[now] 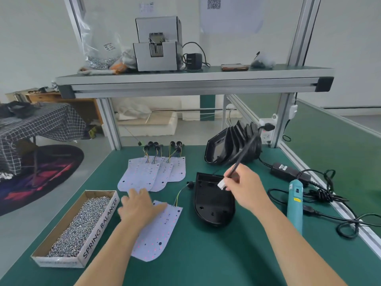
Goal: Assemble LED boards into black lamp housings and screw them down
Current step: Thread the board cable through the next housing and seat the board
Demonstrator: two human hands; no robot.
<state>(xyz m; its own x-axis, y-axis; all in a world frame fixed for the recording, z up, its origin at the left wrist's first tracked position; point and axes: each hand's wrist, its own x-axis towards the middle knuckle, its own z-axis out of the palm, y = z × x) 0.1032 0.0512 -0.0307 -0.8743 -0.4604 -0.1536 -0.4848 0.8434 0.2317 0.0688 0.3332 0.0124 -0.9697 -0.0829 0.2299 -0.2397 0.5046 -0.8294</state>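
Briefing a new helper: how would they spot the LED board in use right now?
On the green table, find the cardboard box of screws at the left. Right of it, one white LED board lies under the left hand. Unlike the fanned boards behind, it lies alone.

Screw box (pixel 99 223) sits left of LED board (pixel 158 234), housing (pixel 214 205) right, seemingly stacked housings (pixel 233 141) behind.

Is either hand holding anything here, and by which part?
The right hand pinches a black cable just behind its white connector. The left hand rests flat on an LED board, gripping nothing.
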